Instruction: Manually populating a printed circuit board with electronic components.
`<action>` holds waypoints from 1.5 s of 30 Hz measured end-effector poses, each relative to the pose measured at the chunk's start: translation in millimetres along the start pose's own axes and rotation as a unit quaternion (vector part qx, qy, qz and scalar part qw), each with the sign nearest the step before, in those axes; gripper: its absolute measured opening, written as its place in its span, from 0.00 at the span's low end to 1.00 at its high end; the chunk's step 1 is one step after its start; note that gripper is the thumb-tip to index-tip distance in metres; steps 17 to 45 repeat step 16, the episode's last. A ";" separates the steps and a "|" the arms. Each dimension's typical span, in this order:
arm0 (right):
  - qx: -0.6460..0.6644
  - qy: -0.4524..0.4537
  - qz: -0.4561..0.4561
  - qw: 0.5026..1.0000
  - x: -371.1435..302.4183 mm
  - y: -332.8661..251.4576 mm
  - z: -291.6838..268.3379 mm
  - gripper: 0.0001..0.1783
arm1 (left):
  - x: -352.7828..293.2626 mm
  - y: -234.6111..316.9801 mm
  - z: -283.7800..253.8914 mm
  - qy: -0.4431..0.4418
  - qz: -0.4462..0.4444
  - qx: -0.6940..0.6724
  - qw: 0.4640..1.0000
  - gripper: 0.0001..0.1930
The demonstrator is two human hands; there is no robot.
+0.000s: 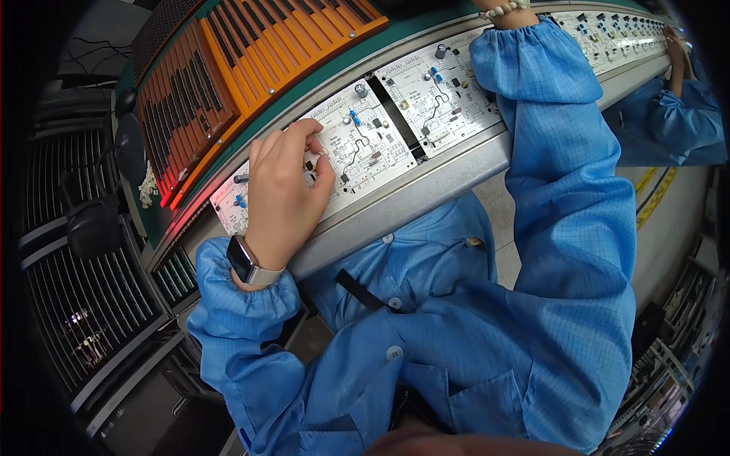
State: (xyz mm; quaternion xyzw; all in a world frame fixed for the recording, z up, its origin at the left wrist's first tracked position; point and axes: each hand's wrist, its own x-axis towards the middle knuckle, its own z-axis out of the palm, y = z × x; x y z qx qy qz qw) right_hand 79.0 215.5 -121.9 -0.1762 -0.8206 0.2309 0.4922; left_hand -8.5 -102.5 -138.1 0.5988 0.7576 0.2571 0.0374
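My left hand (pixel 285 178), with a watch on its wrist, rests over the left part of a white circuit board (pixel 372 156). Its fingers are curled, with thumb and index tips drawn close together near the board's surface; what sits between them, if anything, is too small to make out. The board carries a dark round capacitor (pixel 360 90), small blue parts (pixel 354 118) and black chips. Another white circuit board (pixel 449 114) lies to the right, past a dark gap. My right arm (pixel 563 144) reaches across it to the top edge; a beaded bracelet shows, but the hand is out of view.
An orange slotted tray (pixel 258 76) and a brown slotted tray (pixel 182 125), both holding dark parts, stand beyond the line. A metal rail (pixel 403 201) runs along the near side. More boards (pixel 608 38) and a co-worker's sleeve (pixel 677 121) are at far right. Black racks (pixel 91 304) stand left.
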 end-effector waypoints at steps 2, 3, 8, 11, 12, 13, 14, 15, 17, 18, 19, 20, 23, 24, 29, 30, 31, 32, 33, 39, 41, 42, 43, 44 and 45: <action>-0.003 0.039 -0.028 0.999 -1.4 2.7 0.0 0.10 | 1.8 0.7 -0.2 -0.007 0.021 0.007 1.000 0.17; -0.001 0.039 -0.031 0.999 -1.2 -2.0 -3.0 0.10 | 2.5 1.3 -0.5 -0.004 0.020 0.008 1.000 0.17; 0.162 0.051 -0.043 0.985 4.2 2.4 4.9 0.11 | -4.4 -3.4 -15.0 0.018 0.016 -0.007 1.000 0.12; 0.194 0.030 0.032 0.980 8.6 -9.0 -19.0 0.10 | -2.4 -23.9 -35.0 0.083 0.003 0.001 0.997 0.08; 0.236 0.038 0.045 0.970 11.0 -7.1 -22.9 0.10 | -1.4 -27.9 -45.5 0.113 -0.041 0.005 0.993 0.05; 0.256 0.026 0.031 0.966 13.8 -5.5 -26.2 0.12 | -6.8 -49.6 -53.0 0.162 -0.036 0.006 0.986 0.04; 0.238 0.017 0.019 0.971 11.7 -17.6 -34.5 0.13 | -11.7 -61.1 -65.7 0.188 -0.085 0.027 0.978 0.04; 0.264 -0.018 0.026 0.964 8.7 -30.6 -38.3 0.14 | -23.9 -80.4 -80.1 0.205 -0.115 0.061 0.970 0.04; 0.285 -0.050 0.034 0.957 3.8 -43.2 -44.1 0.15 | -37.2 -105.1 -89.9 0.237 -0.126 0.077 0.960 0.05; 0.285 -0.050 0.034 0.957 3.8 -43.2 -44.1 0.15 | -37.2 -105.1 -89.9 0.237 -0.126 0.077 0.960 0.05; 0.285 -0.050 0.034 0.957 3.8 -43.2 -44.1 0.15 | -37.2 -105.1 -89.9 0.237 -0.126 0.077 0.960 0.05; 0.285 -0.050 0.034 0.957 3.8 -43.2 -44.1 0.15 | -37.2 -105.1 -89.9 0.237 -0.126 0.077 0.960 0.05; 0.285 -0.050 0.034 0.957 3.8 -43.2 -44.1 0.15 | -37.2 -105.1 -89.9 0.237 -0.126 0.077 0.960 0.05; 0.285 -0.050 0.034 0.957 3.8 -43.2 -44.1 0.15 | -37.2 -105.1 -89.9 0.237 -0.126 0.077 0.960 0.05; 0.285 -0.050 0.034 0.957 3.8 -43.2 -44.1 0.15 | -37.2 -105.1 -89.9 0.237 -0.126 0.077 0.960 0.05; 0.285 -0.050 0.034 0.957 3.8 -43.2 -44.1 0.15 | -37.2 -105.1 -89.9 0.237 -0.126 0.077 0.960 0.05; 0.285 -0.050 0.034 0.957 3.8 -43.2 -44.1 0.15 | -37.2 -105.1 -89.9 0.237 -0.126 0.077 0.960 0.05; 0.285 -0.050 0.034 0.957 3.8 -43.2 -44.1 0.15 | -37.2 -105.1 -89.9 0.237 -0.126 0.077 0.960 0.05; 0.285 -0.050 0.034 0.957 3.8 -43.2 -44.1 0.15 | -37.2 -105.1 -89.9 0.237 -0.126 0.077 0.960 0.05; 0.285 -0.050 0.034 0.957 3.8 -43.2 -44.1 0.15 | -37.2 -105.1 -89.9 0.237 -0.126 0.077 0.960 0.05; 0.285 -0.050 0.034 0.957 3.8 -43.2 -44.1 0.15 | -37.2 -105.1 -89.9 0.237 -0.126 0.077 0.960 0.05; 0.285 -0.050 0.034 0.957 3.8 -43.2 -44.1 0.15 | -37.2 -105.1 -89.9 0.237 -0.126 0.077 0.960 0.05; 0.285 -0.050 0.034 0.957 3.8 -43.2 -44.1 0.15 | -37.2 -105.1 -89.9 0.237 -0.126 0.077 0.960 0.05; 0.285 -0.050 0.034 0.957 3.8 -43.2 -44.1 0.15 | -37.2 -105.1 -89.9 0.237 -0.126 0.077 0.960 0.05; 0.285 -0.050 0.034 0.957 3.8 -43.2 -44.1 0.15 | -37.2 -105.1 -89.9 0.237 -0.126 0.077 0.960 0.05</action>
